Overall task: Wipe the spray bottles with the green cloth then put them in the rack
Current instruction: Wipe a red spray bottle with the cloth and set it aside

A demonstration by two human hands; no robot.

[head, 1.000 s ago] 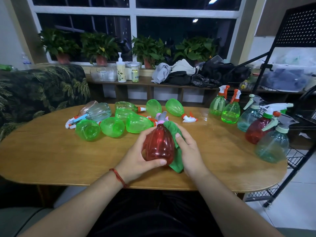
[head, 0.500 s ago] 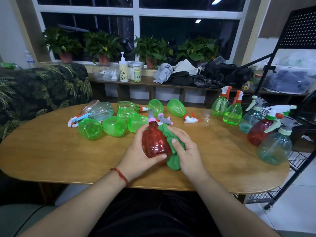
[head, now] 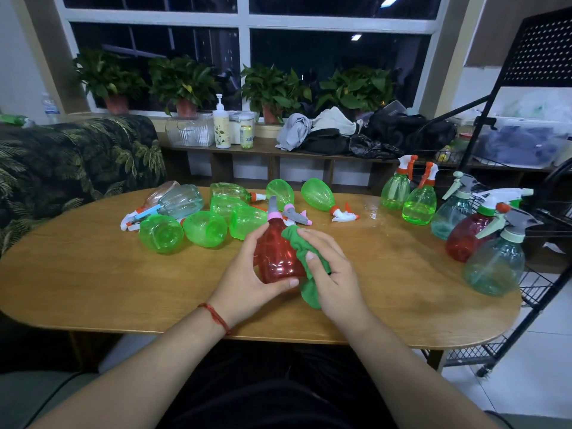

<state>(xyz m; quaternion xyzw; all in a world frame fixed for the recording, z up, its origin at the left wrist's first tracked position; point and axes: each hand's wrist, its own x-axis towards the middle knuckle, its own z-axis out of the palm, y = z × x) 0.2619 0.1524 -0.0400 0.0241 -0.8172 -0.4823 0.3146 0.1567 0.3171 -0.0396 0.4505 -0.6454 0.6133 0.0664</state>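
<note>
Firmly, left hand grips ribbed red bottle; right hand clutches crumpled green cloth

Red spray bottle: translucent glossy plastic, smooth with moulded ribs. Green cloth: soft, matt, crumpled fabric. Table: wood-grain surface, satin finish (one wet-looking glossy patch near the upright bottles). Rack: black matt metal wire.

Red bottle, green cloth, tan wood-grain table, palm-leaf patterned sofa
</note>
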